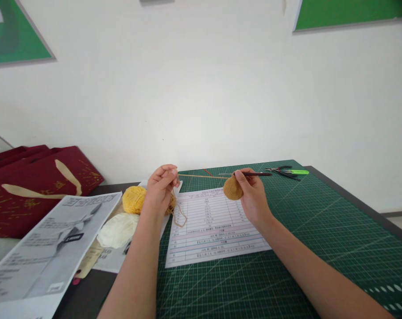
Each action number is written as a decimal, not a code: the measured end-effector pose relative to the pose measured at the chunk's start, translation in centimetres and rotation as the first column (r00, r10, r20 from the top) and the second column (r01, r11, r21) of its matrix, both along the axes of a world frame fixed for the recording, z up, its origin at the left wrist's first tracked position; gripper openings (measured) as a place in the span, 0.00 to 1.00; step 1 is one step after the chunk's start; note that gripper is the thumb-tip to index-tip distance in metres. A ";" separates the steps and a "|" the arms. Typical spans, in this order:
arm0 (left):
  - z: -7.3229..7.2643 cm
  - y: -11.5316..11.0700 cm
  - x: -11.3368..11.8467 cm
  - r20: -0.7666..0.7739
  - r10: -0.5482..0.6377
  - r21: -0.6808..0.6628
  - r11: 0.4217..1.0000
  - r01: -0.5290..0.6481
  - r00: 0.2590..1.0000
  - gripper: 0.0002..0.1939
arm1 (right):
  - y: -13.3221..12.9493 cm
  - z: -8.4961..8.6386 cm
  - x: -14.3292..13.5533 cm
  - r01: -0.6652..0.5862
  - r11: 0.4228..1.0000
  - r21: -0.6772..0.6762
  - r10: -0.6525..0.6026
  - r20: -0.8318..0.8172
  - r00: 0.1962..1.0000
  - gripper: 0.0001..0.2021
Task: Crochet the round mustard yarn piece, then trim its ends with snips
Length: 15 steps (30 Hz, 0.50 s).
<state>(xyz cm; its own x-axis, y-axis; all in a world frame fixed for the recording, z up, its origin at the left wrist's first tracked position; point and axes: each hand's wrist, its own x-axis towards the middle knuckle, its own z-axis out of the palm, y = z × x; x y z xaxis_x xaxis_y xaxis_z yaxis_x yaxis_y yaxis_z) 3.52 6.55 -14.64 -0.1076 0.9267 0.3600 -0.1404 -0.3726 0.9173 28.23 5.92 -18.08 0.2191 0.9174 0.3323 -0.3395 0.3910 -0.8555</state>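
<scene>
My left hand (163, 186) is closed in a pinch on a strand of tan yarn (201, 176), which runs taut to the right. It joins a round tan crocheted piece (233, 188) that my right hand (254, 195) pinches at its upper edge. A dark-handled crochet hook (259, 174) lies in the same right hand, its handle pointing right. Below my left hand a loose loop of yarn (181, 217) hangs down by a tan ball, partly hidden behind the hand. Both hands are raised above a printed sheet (214, 230).
Yellow yarn (133, 199) and white yarn (117, 231) balls sit left of my left hand, beside a grey printed sheet (51, 252). Dark red bags (38, 190) stand far left. Pliers (282, 170) and a green-handled tool (299, 172) lie at the back of the green cutting mat (320, 230).
</scene>
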 end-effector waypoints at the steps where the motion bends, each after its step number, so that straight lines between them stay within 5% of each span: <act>1: -0.1 0.1 0.1 -0.027 0.057 0.011 0.998 -0.057 0.998 0.10 | 0.1 0.2 0.3 0.003 1.000 0.002 -0.003 0.000 1.000 0.10; 6: -0.7 0.4 1.0 -0.225 0.285 0.045 0.958 -0.282 0.932 0.12 | 0.7 0.7 1.5 0.005 1.000 0.004 -0.005 -0.007 1.000 0.11; 10: -0.9 0.1 1.0 -0.404 0.424 0.025 0.891 -0.453 0.811 0.13 | 0.6 0.3 1.2 -0.021 1.000 -0.016 0.021 -0.005 1.000 0.11; 15: -0.7 -0.2 0.0 -0.516 0.504 0.022 0.816 -0.577 0.692 0.14 | 0.4 -0.2 0.5 -0.039 0.998 -0.046 0.040 0.009 0.999 0.11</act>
<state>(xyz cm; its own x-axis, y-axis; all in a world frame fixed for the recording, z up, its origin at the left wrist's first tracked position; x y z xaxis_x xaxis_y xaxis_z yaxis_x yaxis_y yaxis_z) 3.49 6.40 -15.35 -0.4539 0.8039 0.3843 0.5149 -0.1153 0.8495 28.75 6.34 -18.31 0.1790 0.9397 0.2914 -0.3451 0.3374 -0.8758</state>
